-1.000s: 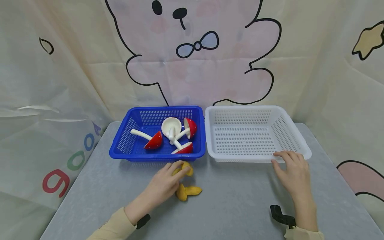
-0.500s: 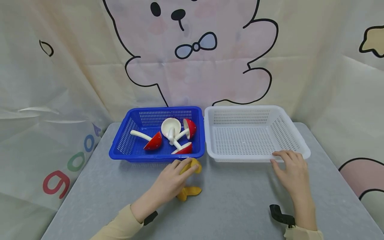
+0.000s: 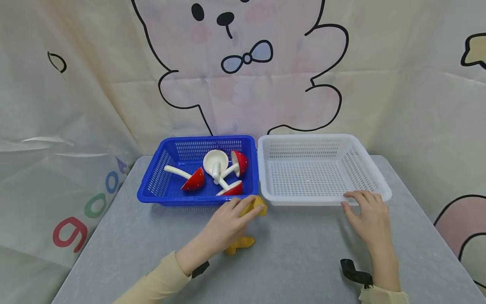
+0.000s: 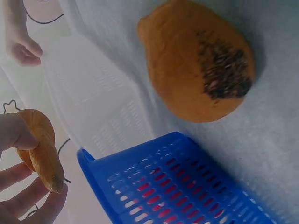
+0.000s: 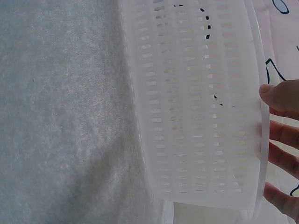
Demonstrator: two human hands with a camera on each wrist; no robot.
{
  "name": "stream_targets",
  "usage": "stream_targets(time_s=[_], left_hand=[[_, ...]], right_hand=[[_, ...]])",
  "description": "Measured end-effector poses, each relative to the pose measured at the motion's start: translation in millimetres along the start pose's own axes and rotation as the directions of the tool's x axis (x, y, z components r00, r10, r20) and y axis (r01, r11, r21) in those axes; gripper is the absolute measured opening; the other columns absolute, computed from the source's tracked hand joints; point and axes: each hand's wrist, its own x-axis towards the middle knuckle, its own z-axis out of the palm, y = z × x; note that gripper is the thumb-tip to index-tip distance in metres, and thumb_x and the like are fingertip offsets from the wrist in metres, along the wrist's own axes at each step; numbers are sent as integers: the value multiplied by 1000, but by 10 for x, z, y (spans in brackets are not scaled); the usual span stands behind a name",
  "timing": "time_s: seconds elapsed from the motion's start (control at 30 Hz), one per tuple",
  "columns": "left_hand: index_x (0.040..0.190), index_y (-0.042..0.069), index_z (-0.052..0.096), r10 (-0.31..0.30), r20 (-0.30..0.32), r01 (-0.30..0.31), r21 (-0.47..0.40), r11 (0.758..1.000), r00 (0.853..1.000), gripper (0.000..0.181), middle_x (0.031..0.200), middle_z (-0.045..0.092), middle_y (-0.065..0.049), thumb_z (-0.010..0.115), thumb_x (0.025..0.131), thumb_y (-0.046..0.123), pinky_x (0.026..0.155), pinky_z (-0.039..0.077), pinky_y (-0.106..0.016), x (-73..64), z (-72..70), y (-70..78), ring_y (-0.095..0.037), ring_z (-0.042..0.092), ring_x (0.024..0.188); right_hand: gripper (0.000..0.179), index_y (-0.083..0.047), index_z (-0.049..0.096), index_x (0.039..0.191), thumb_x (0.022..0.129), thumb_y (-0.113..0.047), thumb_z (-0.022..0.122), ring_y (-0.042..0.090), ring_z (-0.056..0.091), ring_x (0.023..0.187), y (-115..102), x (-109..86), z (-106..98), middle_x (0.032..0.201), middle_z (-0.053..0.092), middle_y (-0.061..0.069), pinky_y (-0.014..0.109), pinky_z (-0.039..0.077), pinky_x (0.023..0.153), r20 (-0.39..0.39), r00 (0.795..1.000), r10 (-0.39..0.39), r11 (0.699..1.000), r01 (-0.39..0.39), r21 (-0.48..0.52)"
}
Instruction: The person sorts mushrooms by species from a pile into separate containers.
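My left hand [image 3: 225,221] pinches a yellow-brown, bread-like toy piece [image 4: 43,148] between thumb and fingers. In the head view this piece [image 3: 260,205] is just in front of the blue basket's right front corner. A second such piece [image 4: 191,60], with a dark speckled patch, lies on the table; the left forearm side partly covers this piece [image 3: 244,242] in the head view. At the front right of the white basket [image 3: 303,198], my right hand [image 3: 368,215] grips the rim, its thumb [image 5: 270,93] outside and fingers over the inner side.
Red-capped toy mushrooms [image 3: 193,179], several of them, lie in the blue basket [image 3: 152,197]. The two baskets stand side by side at the back of the grey table [image 3: 303,253]. A printed curtain [image 3: 288,97] hangs behind them.
My left hand has moved right and slightly away from me, carrying the bread-like piece from in front of the blue basket toward the gap between baskets. The right hand stays on the rim.
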Motion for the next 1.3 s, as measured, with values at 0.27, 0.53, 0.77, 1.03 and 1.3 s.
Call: stream_targets(time_s=[0.27, 0.53, 0.77, 1.03, 1.3], left_hand=[[140, 28, 45, 62, 10, -63, 15, 998, 998, 68, 138, 50, -3, 77, 81, 21, 73, 49, -19, 172, -56, 16, -14, 54, 97], [140, 27, 44, 139, 21, -140, 45, 989, 990, 61, 135, 50, -3, 72, 86, 20, 73, 49, -18, 319, -115, 23, -14, 55, 97], [135, 25, 47, 203, -59, -196, 105, 975, 977, 51, 130, 53, -3, 68, 89, 18, 67, 47, -18, 504, -215, 8, -16, 54, 91], [130, 24, 45, 262, -51, -249, 182, 951, 964, 44, 126, 51, -2, 64, 91, 14, 57, 40, -19, 777, -309, -20, -16, 51, 84], [130, 24, 45, 294, 37, -295, 221, 930, 955, 42, 121, 49, -2, 62, 93, 17, 57, 36, -20, 981, -362, -77, -17, 51, 85]], right_hand=[[25, -2, 67, 97, 73, -3, 77, 41, 52, 95, 5, -4, 4, 100, 65, 21, 57, 38, 75, -17, 1000, -10, 1000, 10, 1], [25, -2, 67, 97, 74, -3, 76, 41, 52, 95, 8, 3, 8, 99, 65, 20, 56, 38, 77, -8, 1000, -13, 1000, 13, -8], [25, -2, 67, 97, 74, -3, 76, 41, 51, 94, 1, 6, -1, 99, 65, 20, 56, 39, 77, -6, 1000, -21, 1000, 21, -17], [23, 0, 67, 94, 73, -2, 76, 42, 52, 90, 17, 27, -12, 96, 65, 22, 55, 40, 75, -36, 998, -55, 998, 54, -23], [24, -1, 67, 95, 73, -2, 76, 42, 52, 92, 7, 14, 4, 97, 65, 21, 57, 39, 76, -21, 999, -37, 999, 37, -13]])
